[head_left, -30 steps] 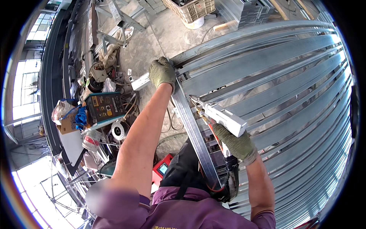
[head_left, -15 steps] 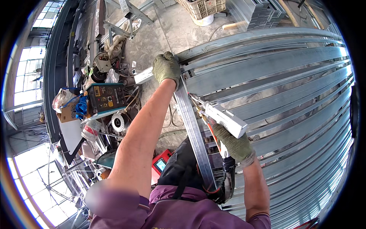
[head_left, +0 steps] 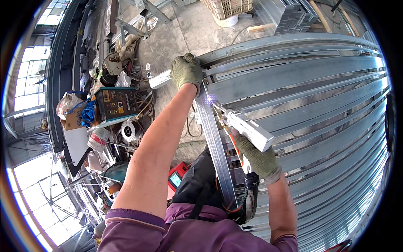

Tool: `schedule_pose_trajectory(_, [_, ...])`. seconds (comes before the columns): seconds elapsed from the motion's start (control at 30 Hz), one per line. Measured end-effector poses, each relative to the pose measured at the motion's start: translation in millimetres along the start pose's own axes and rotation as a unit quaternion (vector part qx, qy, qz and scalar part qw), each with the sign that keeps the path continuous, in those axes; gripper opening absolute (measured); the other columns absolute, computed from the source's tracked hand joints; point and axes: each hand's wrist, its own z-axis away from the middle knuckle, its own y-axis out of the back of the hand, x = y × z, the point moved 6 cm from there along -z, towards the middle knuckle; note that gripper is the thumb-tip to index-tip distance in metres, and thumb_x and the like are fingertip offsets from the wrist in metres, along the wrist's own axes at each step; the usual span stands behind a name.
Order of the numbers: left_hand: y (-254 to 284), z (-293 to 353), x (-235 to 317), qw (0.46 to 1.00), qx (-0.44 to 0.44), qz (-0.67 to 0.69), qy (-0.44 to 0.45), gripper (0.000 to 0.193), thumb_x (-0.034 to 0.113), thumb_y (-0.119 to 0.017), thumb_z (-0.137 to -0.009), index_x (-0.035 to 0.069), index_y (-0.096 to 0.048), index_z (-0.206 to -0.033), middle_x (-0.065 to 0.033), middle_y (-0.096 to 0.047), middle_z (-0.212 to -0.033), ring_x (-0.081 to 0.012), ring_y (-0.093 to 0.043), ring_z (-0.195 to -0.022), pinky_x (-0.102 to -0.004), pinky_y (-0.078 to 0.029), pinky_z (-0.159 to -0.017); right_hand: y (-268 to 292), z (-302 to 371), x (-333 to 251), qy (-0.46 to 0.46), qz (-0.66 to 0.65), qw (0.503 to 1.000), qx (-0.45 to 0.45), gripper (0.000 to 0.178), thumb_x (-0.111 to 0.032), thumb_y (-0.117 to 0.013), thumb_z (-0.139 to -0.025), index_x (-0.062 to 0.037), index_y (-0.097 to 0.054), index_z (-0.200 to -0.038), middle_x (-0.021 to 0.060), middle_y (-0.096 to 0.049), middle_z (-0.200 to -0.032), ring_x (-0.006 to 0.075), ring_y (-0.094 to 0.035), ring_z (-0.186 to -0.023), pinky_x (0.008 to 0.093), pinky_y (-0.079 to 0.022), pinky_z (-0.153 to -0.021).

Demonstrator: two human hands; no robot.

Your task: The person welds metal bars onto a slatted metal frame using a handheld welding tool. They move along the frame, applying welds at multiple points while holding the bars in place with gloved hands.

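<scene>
My right hand (head_left: 258, 158), in a green work glove, is wrapped around the grip of a white welding gun (head_left: 251, 131). The gun's nozzle points up and left to a joint between a long side rail (head_left: 215, 145) and a crosswise steel bar (head_left: 273, 75). A violet-white glow (head_left: 210, 100) shows at that joint. My left hand (head_left: 186, 72), gloved too, is closed over the far end of the side rail, just beyond the glow. A square tube end (head_left: 160, 79) sticks out left of this hand. Its fingertips are partly hidden from view.
Many parallel steel bars spread to the right. Hoses run from the gun toward my waist. On the left stand a dark machine with knobs (head_left: 116, 103), a wire spool (head_left: 131, 131) and clutter. A red unit with a screen (head_left: 175, 178) is by my leg; a crate (head_left: 226, 7) sits far off.
A bright violet-white glow has appeared at the gun's tip, where only a small red spot showed before. Both hands keep their holds; the whole view has shifted slightly.
</scene>
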Motion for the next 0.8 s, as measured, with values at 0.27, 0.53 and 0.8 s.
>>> schedule_pose_trajectory(0.27, [8,4,3,0.999,-0.005,0.040,0.031,0.051,0.044,-0.043,-0.104,0.000,-0.066,-0.115,-0.0247,-0.064,-0.125,-0.0430,-0.056,-0.124,-0.0527,-0.041,-0.108,-4,1,-5,-0.017,0.007,1.000,0.002,0.036,-0.022,-0.070,-0.103,-0.0065,-0.068,-0.135,0.0021,-0.071,-0.103,0.0079,-0.060,-0.080,0.0269,-0.051,-0.069])
schedule_pose_trajectory(0.53, [1,-1,-2,0.999,0.002,0.026,0.023,0.052,0.045,-0.043,-0.103,-0.001,-0.065,-0.115,-0.0255,-0.064,-0.126,-0.0432,-0.056,-0.124,-0.0524,-0.042,-0.107,-5,7,-5,-0.043,-0.023,0.999,0.010,0.034,-0.019,-0.070,-0.102,-0.0078,-0.070,-0.135,0.0000,-0.070,-0.096,0.0063,-0.057,-0.073,0.0261,-0.050,-0.063])
schedule_pose_trajectory(0.8, [2,-3,-4,0.998,0.008,0.032,0.046,0.054,0.046,-0.042,-0.103,-0.001,-0.066,-0.117,-0.0256,-0.064,-0.126,-0.0432,-0.057,-0.123,-0.0520,-0.042,-0.108,-3,9,-4,-0.026,-0.019,0.999,0.004,0.037,-0.016,-0.071,-0.101,-0.0028,-0.066,-0.136,0.0027,-0.072,-0.105,0.0079,-0.062,-0.084,0.0269,-0.053,-0.072])
